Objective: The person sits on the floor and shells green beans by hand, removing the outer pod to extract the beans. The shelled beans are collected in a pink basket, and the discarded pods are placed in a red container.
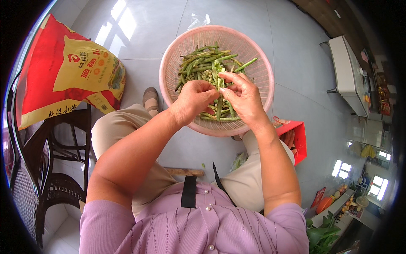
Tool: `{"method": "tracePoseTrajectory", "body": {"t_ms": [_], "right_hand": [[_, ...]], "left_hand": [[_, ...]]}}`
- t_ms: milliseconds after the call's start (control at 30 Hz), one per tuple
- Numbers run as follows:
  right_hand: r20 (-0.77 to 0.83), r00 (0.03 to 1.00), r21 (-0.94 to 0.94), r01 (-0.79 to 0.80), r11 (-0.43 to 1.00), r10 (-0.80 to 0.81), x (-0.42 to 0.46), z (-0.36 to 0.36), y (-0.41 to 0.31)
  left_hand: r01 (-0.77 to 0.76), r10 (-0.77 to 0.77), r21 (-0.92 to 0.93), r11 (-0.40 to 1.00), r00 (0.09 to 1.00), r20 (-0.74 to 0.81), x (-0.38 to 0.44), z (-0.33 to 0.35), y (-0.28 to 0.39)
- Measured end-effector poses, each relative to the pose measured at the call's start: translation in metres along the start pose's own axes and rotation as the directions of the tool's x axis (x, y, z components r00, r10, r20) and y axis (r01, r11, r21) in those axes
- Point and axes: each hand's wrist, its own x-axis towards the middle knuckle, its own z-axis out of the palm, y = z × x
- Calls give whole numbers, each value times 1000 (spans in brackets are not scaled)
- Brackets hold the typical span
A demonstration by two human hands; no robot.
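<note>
Over a round pink plastic basket, my two hands meet at an opened green bean pod. My left hand pinches the pod's near end between thumb and fingers. My right hand grips its side with thumb and forefinger, and pale seeds show along the split. Long green bean pods, some browned, lie heaped toward the basket's far side. Shelled beans sit among them, and more pods lie beneath my hands. The beans directly under my fingers are partly hidden.
At left, a red and yellow printed sack rests by a dark woven chair. A red box with reddish-brown items stands right of the basket. A wooden piece lies on the grey tiles. Clear plastic lies behind the basket.
</note>
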Motion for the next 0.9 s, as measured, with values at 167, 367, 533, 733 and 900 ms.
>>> {"method": "tracePoseTrajectory", "body": {"t_ms": [167,367,533,733,900], "right_hand": [[34,999,-260,50,964,-42,-3,-2,-6],[29,976,-454,205,867,-215,-2,1,5],[16,978,-492,188,850,-208,0,1,10],[-55,989,-399,106,911,-139,3,2,15],[-152,971,-127,-203,971,183,7,-4,17]], "left_hand": [[-53,51,146,988,999,14,0,1,-5],[-114,132,301,947,990,-41,3,2,-13],[-221,239,453,864,971,17,4,1,-19],[-106,116,405,908,993,0,-2,1,-10],[1,0,310,951,1000,-3,-6,2,0]]}}
